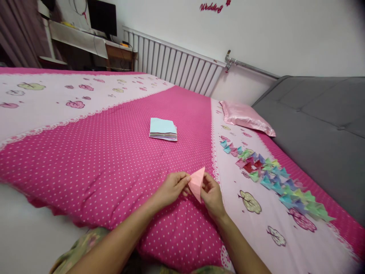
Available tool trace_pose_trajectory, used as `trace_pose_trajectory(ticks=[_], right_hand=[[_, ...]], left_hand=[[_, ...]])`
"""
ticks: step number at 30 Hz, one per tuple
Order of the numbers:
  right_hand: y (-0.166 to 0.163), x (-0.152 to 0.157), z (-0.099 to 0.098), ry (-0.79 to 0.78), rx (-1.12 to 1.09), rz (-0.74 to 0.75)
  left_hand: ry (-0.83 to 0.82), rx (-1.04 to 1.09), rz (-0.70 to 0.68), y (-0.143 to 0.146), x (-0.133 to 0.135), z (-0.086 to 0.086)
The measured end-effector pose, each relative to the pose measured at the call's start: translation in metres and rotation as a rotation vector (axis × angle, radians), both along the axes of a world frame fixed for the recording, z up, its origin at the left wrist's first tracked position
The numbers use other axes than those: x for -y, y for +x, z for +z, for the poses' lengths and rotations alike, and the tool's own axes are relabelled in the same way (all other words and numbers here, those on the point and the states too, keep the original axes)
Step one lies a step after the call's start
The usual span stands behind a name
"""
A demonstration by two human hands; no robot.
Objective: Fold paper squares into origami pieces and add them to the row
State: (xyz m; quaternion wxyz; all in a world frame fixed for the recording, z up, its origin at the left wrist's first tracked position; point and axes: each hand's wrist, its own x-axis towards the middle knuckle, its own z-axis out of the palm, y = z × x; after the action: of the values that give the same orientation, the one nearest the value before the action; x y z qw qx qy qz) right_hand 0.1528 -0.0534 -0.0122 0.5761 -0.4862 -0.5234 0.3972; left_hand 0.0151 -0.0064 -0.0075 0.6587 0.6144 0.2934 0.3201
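A piece of pink origami paper (196, 183), folded into a triangular shape, is held up between my two hands just above the bed. My left hand (174, 187) pinches its left corner between thumb and fingers. Along its right edge, my right hand (212, 195) grips it, with the fingertips partly hidden behind the paper. Farther forward on the bedspread lies a stack of square coloured paper (163, 129), a pale blue sheet on top. Rows of small folded paper pieces (268, 180) in several colours sit to the right of my hands.
The pink dotted bedspread (114, 152) stretches ahead and to the left. A pink satin pillow (246, 118) rests near the grey headboard (316, 110). Beyond the bed are a white radiator (173, 57) and a desk (119, 53) with a monitor (102, 18).
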Motion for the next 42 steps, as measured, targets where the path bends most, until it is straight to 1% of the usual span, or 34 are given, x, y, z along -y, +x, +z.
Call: trace_pose_trajectory(ticks=[4,7,9,11,14,17,21,23,25,28,30,32,34,38,42], right_hand=[[0.001,0.0,-0.002,-0.015,0.075,-0.071],[0.002,0.0,-0.001,0.038,0.149,-0.119],[0.002,-0.001,0.0,0.117,0.196,-0.156],[0.001,-0.001,0.001,0.177,0.227,-0.188],[0.001,0.0,0.0,0.201,0.24,-0.22],[0.001,0.002,-0.001,0.222,0.259,-0.271],[0.005,0.003,-0.001,0.214,0.296,-0.352],[0.006,0.003,-0.001,0.223,0.316,-0.361],[0.006,0.003,-0.001,0.251,0.347,-0.349],[0.005,0.002,0.0,0.303,0.397,-0.314],[0.006,0.002,0.0,0.323,0.434,-0.293],[0.006,0.002,0.001,0.329,0.48,-0.267],[0.006,0.002,0.003,0.32,0.53,-0.224],[0.007,0.003,0.005,0.268,0.566,-0.128],[0.01,0.005,0.007,0.256,0.531,-0.048]], left_hand=[[-0.022,-0.017,-0.049,0.002,0.003,-0.002],[-0.043,0.013,-0.057,0.004,0.006,-0.003],[-0.088,0.07,-0.029,0.006,0.007,-0.004],[-0.161,0.127,0.028,0.009,0.009,-0.005],[-0.249,0.171,0.122,0.013,0.012,-0.004],[-0.281,0.185,0.13,0.014,0.016,0.0],[-0.231,0.178,0.042,0.016,0.021,0.001],[-0.219,0.191,0.0,0.018,0.022,0.0],[-0.161,0.204,-0.027,0.019,0.023,-0.003],[0.023,0.201,0.008,0.019,0.022,-0.006],[0.075,0.191,0.062,0.018,0.02,-0.006],[0.009,0.197,0.115,0.018,0.019,-0.004],[-0.14,0.23,0.137,0.016,0.018,0.001],[-0.438,0.396,0.117,0.011,0.015,0.013],[-0.648,0.569,0.111,0.005,0.011,0.02]])
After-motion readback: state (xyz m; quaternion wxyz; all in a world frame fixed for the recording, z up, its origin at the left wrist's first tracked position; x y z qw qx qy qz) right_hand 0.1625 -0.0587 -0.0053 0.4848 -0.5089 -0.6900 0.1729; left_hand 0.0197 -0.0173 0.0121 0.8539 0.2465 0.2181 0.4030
